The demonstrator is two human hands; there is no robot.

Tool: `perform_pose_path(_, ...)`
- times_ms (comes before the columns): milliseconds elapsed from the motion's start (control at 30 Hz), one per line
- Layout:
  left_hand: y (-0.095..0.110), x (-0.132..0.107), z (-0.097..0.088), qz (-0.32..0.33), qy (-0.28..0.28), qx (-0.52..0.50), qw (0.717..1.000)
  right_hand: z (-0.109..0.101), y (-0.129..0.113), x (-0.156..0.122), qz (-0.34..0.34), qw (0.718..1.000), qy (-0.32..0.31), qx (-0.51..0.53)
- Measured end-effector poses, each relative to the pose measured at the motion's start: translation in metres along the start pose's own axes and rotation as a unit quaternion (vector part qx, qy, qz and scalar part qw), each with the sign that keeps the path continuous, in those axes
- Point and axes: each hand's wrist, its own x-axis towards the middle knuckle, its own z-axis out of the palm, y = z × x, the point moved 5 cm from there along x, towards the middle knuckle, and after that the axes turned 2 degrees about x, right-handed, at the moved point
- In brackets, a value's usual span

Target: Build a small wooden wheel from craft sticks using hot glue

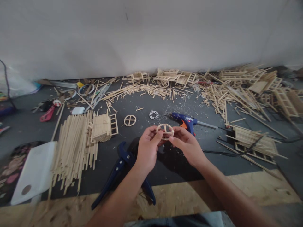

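Observation:
A small wooden wheel [165, 130] with cross spokes is held up in front of me between both hands. My left hand [148, 148] pinches its left rim. My right hand [187, 143] pinches its right rim. Below and left of my hands lies a dark blue cutter [123, 170] with long handles. A blue and orange glue gun [187, 121] lies just behind my right hand. A second wooden wheel [130, 120] and a white ring with holes [154, 115] lie on the dark mat [165, 104] further back.
A stack of thin wooden sticks [73, 148] and a small stick-built piece with a ladder [104, 126] lie at left. Loose sticks and several stick models [236, 88] crowd the back and right. A white sheet [35, 171], red scissors [47, 114] and tape rolls sit far left.

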Motion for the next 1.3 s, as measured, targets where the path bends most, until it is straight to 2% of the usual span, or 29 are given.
perform_pose_path(367,-0.0016,-0.0041,0.0055,0.000,-0.017,0.094,0.995,-0.0036,0.0022,-0.0013,0.018,1.000,0.009,-0.001)
perform_pose_path(667,-0.0031,-0.0038,0.0044,0.018,-0.023,0.125,0.992,-0.0063,0.0036,-0.0003,0.022,0.999,0.028,-0.016)
perform_pose_path(1300,-0.0040,-0.0043,0.0029,0.029,-0.020,0.144,0.989,-0.0058,0.0029,-0.0005,0.032,0.999,0.025,-0.013)
